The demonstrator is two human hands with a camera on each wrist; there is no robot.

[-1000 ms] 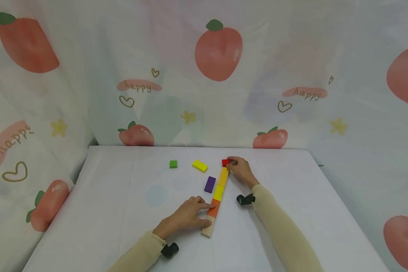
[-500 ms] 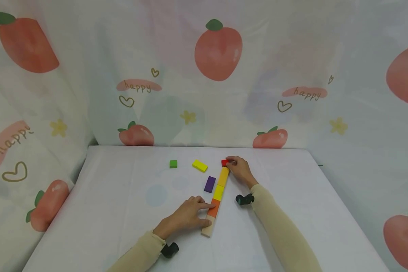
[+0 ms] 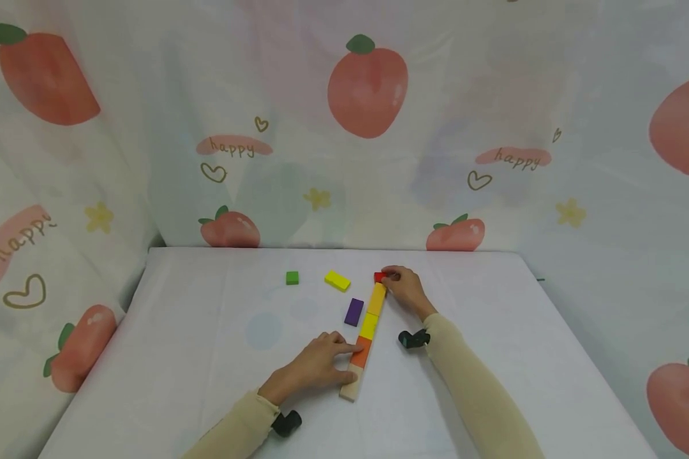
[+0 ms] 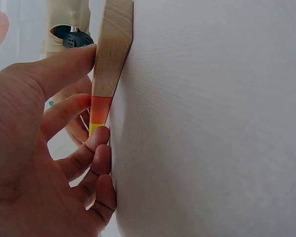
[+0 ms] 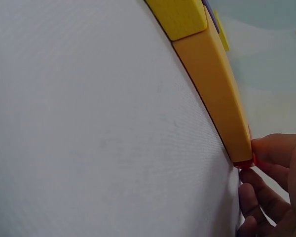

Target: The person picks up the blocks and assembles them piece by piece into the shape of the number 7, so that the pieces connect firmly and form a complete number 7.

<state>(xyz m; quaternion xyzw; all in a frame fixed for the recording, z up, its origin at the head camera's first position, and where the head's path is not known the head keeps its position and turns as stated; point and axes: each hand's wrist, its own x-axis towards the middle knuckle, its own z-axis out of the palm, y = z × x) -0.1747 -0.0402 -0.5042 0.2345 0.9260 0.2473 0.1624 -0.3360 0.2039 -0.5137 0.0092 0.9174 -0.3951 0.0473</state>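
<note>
A straight row of blocks lies on the white table, slanting away in the head view. From near to far it has a bare wood block (image 3: 349,390), an orange block (image 3: 360,357), a yellow block (image 3: 369,326) and an amber block (image 3: 377,298). At the far end is a small red block (image 3: 378,277), which my right hand (image 3: 407,290) pinches between thumb and fingers; the right wrist view shows it against the amber block's end. My left hand (image 3: 312,363) rests along the near end, index fingertip on the orange block and thumb on the wood block.
Left of the row lie a purple block (image 3: 354,312), a loose yellow block (image 3: 337,280) and a small green block (image 3: 292,278). The white table (image 3: 178,357) ends at a fruit-printed curtain (image 3: 298,127) behind it, with more curtain at the sides.
My right hand and the red block have shifted very slightly left over the last second. The left hand and the other blocks stay where they were.
</note>
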